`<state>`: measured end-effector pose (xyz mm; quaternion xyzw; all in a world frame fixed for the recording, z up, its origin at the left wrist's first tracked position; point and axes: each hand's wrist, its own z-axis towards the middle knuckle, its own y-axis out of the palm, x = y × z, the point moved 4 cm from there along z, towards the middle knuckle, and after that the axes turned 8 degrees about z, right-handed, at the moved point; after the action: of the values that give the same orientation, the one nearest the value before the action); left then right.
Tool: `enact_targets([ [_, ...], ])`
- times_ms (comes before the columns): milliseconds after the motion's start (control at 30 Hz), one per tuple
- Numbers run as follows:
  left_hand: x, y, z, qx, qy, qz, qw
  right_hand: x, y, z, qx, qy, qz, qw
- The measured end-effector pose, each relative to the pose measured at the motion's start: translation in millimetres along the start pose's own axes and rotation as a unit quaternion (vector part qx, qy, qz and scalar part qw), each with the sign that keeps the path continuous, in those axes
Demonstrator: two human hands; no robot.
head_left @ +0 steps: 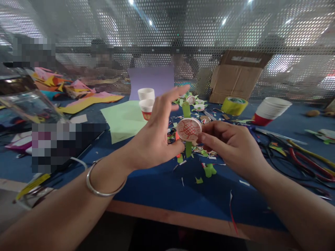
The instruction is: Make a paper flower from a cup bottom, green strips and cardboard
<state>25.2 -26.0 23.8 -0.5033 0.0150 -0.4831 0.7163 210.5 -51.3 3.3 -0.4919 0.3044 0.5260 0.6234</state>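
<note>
My right hand [225, 139] pinches the edge of a small round cup bottom [189, 129], white with a red criss-cross pattern. A green paper piece [186, 109] sticks out above it, and a green strip [188, 150] hangs below. To its left, my left hand [157, 132] is raised with fingers stretched and apart. The left thumb tip lies close to the disc; whether it touches cannot be made out. Behind them on the blue table are more small white cup bottoms [200, 106] with green paper, among many paper scraps [206, 150].
White paper cups [146, 94] stand behind my left hand near light green paper [123, 118]. At right are stacked cups [272, 109], yellow tape [234, 105], cardboard [237, 76] and cables [300, 157]. A clear container [39, 101] stands left. A perforated metal screen [167, 28] closes the back.
</note>
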Motion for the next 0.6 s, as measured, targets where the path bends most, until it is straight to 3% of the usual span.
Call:
enact_targets([
  [100,-14,17.1,1,-0.077,-0.128,-0.231,0.961,-1,1,0,-0.016,-0.011,-0.017,1.0],
  [167,-17,26.5,2,-0.106,-0.172,-0.315,0.927,0,2,1,-0.031,-0.011,-0.017,0.999],
  [333,-20,23.4,8,-0.063,-0.191,-0.344,0.917,3,-3,2,-0.028,-0.016,-0.037,0.999],
  [467,-19,8.1,20,-0.041,-0.209,-0.37,0.904,3,-16,5,-0.012,-0.035,-0.139,0.99],
  [600,-16,-0.1,32,-0.016,-0.225,-0.439,0.87,11,-37,13,-0.023,-0.002,-0.237,0.971],
])
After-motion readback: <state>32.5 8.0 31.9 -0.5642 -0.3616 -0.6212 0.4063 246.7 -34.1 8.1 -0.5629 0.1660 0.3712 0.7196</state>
